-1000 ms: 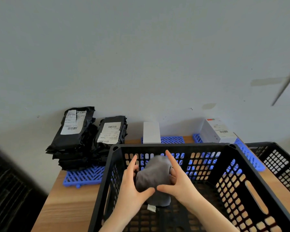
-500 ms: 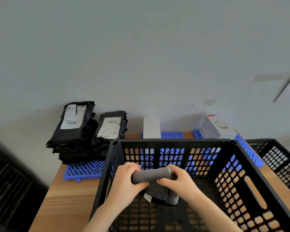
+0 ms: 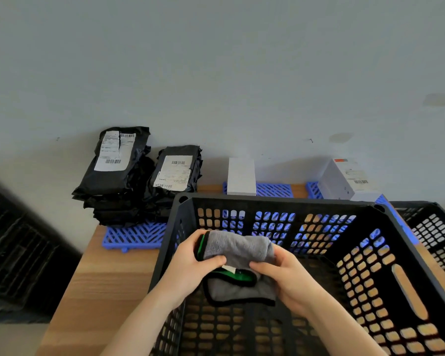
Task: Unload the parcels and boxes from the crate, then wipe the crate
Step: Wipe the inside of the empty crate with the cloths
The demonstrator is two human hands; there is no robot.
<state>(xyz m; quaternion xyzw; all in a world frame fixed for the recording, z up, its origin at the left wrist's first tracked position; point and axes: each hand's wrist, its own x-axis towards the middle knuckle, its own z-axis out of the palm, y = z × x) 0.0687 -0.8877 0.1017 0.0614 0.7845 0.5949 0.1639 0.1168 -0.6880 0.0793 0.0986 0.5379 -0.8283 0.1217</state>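
Folded grey cloth (image 3: 238,249) held over the crate (image 3: 280,200) interior, at 6 o'clock. Left hand (image 3: 190,268) grips its left end, thumb on top; right hand (image 3: 288,276) pinches its right end. Parcels (image 3: 118,176) stacked at 10 o'clock on a blue mat (image 3: 131,236); boxes (image 3: 241,177) at 12 and 2 o'clock behind the crate.

Both hands, left hand (image 3: 188,263) and right hand (image 3: 289,274), are gripping a folded grey cloth (image 3: 238,249) inside the black crate (image 3: 275,201) sitting on the counter (image 3: 108,283).
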